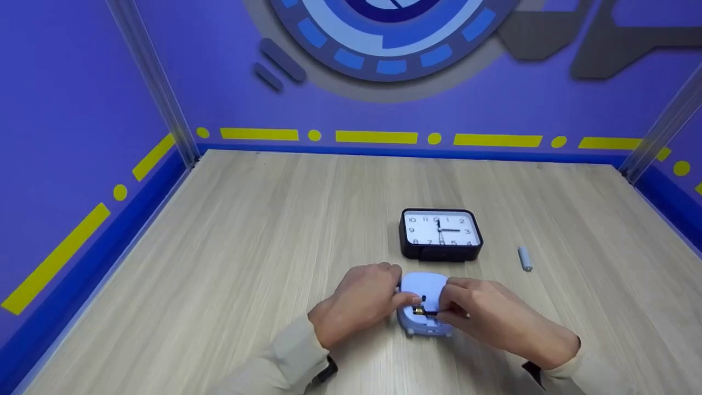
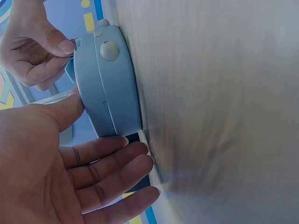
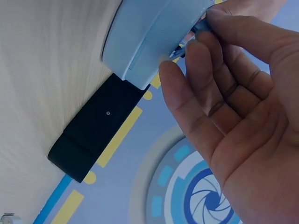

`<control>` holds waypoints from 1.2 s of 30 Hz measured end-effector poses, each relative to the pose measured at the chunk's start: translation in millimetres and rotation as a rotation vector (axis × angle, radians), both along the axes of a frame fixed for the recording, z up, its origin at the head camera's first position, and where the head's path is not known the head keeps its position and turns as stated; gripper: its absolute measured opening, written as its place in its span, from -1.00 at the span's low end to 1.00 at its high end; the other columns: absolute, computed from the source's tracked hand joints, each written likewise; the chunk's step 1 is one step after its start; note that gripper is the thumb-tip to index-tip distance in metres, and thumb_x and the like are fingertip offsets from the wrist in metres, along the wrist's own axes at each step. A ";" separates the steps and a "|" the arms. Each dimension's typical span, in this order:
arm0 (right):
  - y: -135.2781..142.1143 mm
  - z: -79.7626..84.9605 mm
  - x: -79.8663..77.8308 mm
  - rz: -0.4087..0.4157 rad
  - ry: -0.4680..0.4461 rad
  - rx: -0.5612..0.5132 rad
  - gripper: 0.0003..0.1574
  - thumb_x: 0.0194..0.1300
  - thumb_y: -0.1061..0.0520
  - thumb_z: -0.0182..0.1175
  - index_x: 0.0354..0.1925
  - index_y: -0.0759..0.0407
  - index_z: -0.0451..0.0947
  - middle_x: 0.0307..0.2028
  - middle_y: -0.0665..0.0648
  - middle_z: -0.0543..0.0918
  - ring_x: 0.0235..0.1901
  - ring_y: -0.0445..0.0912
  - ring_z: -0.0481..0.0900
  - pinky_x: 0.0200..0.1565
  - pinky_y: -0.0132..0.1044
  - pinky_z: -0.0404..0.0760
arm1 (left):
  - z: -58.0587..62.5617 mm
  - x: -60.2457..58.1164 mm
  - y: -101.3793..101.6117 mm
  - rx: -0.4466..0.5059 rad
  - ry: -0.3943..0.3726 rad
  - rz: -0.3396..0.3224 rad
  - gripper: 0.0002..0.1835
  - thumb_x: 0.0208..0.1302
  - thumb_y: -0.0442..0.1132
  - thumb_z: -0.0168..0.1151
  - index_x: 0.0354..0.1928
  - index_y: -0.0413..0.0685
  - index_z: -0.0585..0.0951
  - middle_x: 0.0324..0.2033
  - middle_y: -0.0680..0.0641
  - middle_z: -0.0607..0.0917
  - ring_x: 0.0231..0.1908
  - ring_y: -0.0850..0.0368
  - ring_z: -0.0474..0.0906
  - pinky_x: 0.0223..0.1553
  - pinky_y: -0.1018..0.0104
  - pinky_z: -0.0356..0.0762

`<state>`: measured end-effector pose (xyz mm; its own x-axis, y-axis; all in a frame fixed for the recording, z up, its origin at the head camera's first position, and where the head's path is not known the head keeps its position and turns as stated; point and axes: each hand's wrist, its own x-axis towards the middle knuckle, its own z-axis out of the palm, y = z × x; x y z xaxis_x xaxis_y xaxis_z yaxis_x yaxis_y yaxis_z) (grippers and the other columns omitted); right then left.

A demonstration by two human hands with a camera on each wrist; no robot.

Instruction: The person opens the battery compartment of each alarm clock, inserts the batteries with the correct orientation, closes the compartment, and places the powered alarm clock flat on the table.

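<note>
Pale blue clock: I have the small rounded case point(image 1: 425, 282) on the near part of the table, right of centre, back up, between the two hands
Battery compartment: open in the case's back point(image 1: 418, 311), a gold-coloured contact showing inside, with a black knob point(image 1: 424, 297) just beyond it
Handling: I judge the shell to be light, stiff, smooth plastic, apt to skid on the wood or turn under a sideways push; the compartment's thin edges and contact look the fragile part
Where to hold: I would take the rounded side walls, thumb flat on the back, clear of the knob and the stubby feet point(image 2: 110, 50)
Left hand: it point(image 2: 70, 158) holds the case by its side, thumb on the back, forefinger against the wall, the other fingers loosely spread
Right hand: it point(image 1: 491, 312) works at the opposite side of the back, thumb and forefinger together in a pinch
Small blue piece: pinched there point(image 2: 70, 71); I get a poor view past the fingers, so perhaps the compartment cover
Battery: a grey cylinder point(image 1: 525, 258) lying loose, beyond the right hand and well apart from the case
Black clock: rectangular point(image 1: 441, 235), face up, just beyond the pale one
Table: light wood grain point(image 1: 274, 219), bounded by purple-blue panels point(image 1: 219, 93) with yellow dashes
</note>
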<state>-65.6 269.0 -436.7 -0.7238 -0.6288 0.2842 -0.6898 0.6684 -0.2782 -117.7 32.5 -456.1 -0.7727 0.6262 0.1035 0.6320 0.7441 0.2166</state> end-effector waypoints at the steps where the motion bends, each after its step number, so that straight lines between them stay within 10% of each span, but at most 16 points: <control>1: -0.3 0.3 0.3 0.004 0.002 0.004 -0.68 0.21 0.28 0.57 -0.37 0.01 0.59 -0.39 -0.19 0.54 -0.45 -0.33 0.42 -0.45 -0.38 0.47 | 0.2 0.0 -0.2 0.001 -0.006 0.001 -0.50 0.45 0.28 0.28 -0.24 -0.04 0.61 -0.50 0.13 0.48 -0.49 0.26 0.36 -0.44 0.30 0.38; 36: -14.6 -5.4 12.7 -0.013 0.154 0.041 -0.62 0.14 0.27 0.60 -0.37 0.02 0.54 -0.35 -0.13 0.46 -0.43 -0.28 0.37 -0.46 -0.33 0.46 | 0.9 -1.0 0.1 0.006 -0.063 0.004 -0.53 0.48 0.25 0.27 -0.20 -0.05 0.60 -0.48 0.13 0.47 -0.48 0.24 0.36 -0.44 0.28 0.37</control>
<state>-52.9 254.4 -442.1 -0.6820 -0.6328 0.3667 -0.7134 0.6862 -0.1425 -118.7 32.6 -455.2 -0.7803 0.6227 0.0582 0.6141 0.7452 0.2600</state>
